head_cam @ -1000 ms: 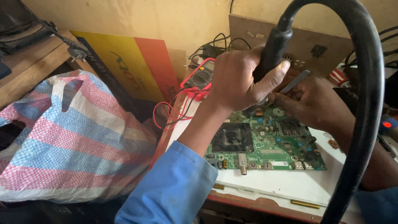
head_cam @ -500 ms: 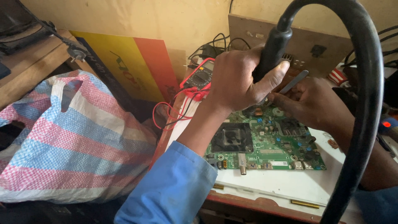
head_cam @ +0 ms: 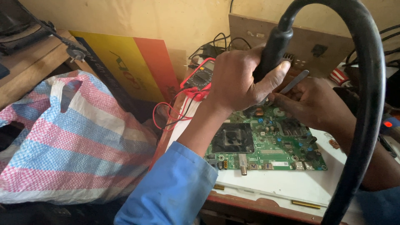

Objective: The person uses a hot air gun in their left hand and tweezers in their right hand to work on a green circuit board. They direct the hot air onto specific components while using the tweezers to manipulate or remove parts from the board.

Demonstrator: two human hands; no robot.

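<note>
A black tool handle (head_cam: 273, 50) is gripped in the closed left hand (head_cam: 239, 79), with the fingers wrapped around its lower part and the thumb pressed against its side. From the top of the handle, a thick black hose (head_cam: 366, 104) is routed up, over and down along the 3 o'clock side of the view. The tip of the tool is hidden behind the hand and cannot be made out.

A slim metal tool, apparently tweezers (head_cam: 293, 82), is pinched in the closed right hand (head_cam: 314, 104), its free end pointing toward 1 o'clock. Both hands are held close together, directly above the 12 o'clock edge of a green circuit board (head_cam: 266, 146).

The circuit board is laid flat on a white sheet (head_cam: 291, 187) on the desk (head_cam: 250, 206). A dark square heat sink (head_cam: 232, 138) is mounted on the 9 o'clock part of the board, and a row of connectors is fitted along its 6 o'clock edge.

A red multimeter (head_cam: 200, 77) with red and black leads is located at 10 o'clock from the board. A pink, blue and white striped woven bag (head_cam: 62, 146) is positioned at 9 o'clock, beside the desk. A yellow and orange panel (head_cam: 129, 66) is leaned against the wall behind it.
</note>
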